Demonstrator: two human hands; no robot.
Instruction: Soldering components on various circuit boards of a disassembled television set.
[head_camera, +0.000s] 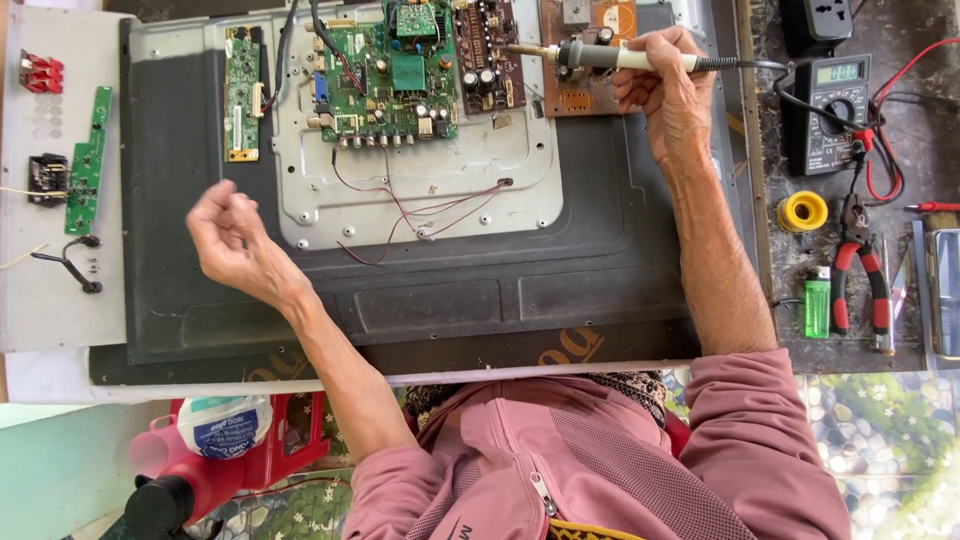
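My right hand (668, 92) grips a soldering iron (600, 57) with a pale handle. Its tip points left at the edge of a brown circuit board (488, 42). My left hand (228, 238) hovers over the dark grey back panel of a flat screen (200, 170) with its fingers curled together; I see nothing in it. Between my hands, a green main board (390, 75) sits on a pale metal plate (420, 190), with thin red wires (420, 212) trailing below it. A narrow green board (241, 95) lies left of the plate. Another brown board (585, 60) lies behind the iron.
Right of the panel stand a multimeter (832, 110) with red and black leads, a yellow solder spool (802, 211), red-handled pliers (858, 285), a green lighter (817, 305) and a socket block (822, 22). On the white surface at left lie a green strip board (88, 160) and red connectors (41, 72).
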